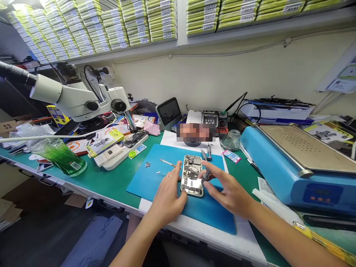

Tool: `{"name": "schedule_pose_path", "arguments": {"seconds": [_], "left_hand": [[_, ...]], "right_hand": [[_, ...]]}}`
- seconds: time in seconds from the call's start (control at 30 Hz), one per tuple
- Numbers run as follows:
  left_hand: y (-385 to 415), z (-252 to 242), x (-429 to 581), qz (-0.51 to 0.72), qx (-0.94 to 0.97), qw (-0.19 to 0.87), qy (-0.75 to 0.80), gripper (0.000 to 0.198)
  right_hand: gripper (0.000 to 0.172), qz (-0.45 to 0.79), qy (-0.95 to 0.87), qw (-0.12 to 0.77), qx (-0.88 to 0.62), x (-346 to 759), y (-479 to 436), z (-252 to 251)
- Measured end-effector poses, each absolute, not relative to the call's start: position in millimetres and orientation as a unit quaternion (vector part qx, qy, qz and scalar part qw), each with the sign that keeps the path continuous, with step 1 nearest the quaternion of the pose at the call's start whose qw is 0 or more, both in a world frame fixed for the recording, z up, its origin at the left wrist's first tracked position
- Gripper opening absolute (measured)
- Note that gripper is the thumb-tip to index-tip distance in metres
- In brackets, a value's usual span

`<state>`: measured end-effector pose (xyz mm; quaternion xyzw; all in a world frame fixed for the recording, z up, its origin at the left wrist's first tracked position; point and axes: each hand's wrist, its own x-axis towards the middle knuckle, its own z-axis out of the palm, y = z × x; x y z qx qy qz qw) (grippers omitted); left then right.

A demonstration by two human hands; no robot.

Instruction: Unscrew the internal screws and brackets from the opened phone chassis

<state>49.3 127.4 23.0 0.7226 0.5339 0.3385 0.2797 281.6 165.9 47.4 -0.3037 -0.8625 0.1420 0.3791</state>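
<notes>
An opened smartphone with a pale frame and exposed inner parts (192, 181) lies on a flat, rectangular blue mat (144, 181). The left hand (168, 194), fingers spread, rests against the phone's left edge without closing around it. The right hand (229, 187) grips a short, dark grey screwdriver (205, 176) between thumb and fingers over the phone's right side; whether its tip touches is hidden. Left of the phone, a slim, pale stick-like tool (167, 162) and a small metallic component (147, 164) lie on the mat. More grey screwdrivers (209, 152) stand near its far edge. The mat lies on a green-topped counter (116, 185), which also carries a clear glass jar (231, 141), a blue machine with a tan top plate (292, 185), a glass of green liquid (65, 154) and a white microscope (80, 99).
</notes>
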Motion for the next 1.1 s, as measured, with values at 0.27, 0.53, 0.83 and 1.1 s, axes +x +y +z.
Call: {"name": "schedule_pose_path", "arguments": {"seconds": [0.27,0.53,0.83,1.1], "left_hand": [[127,24,51,0.346,0.715,0.278,0.54,0.078],[127,30,51,0.334,0.712,0.288,0.546,0.081],[126,32,52,0.317,0.721,0.279,0.549,0.082],[125,32,52,0.305,0.731,0.27,0.548,0.084]], "right_hand": [[0.064,0.126,-0.844,0.407,-0.326,283,167,43],[0.063,0.124,-0.834,0.422,-0.333,284,168,44],[0.062,0.123,-0.826,0.414,-0.362,286,166,49],[0.058,0.114,-0.815,0.412,-0.391,287,167,54]]}}
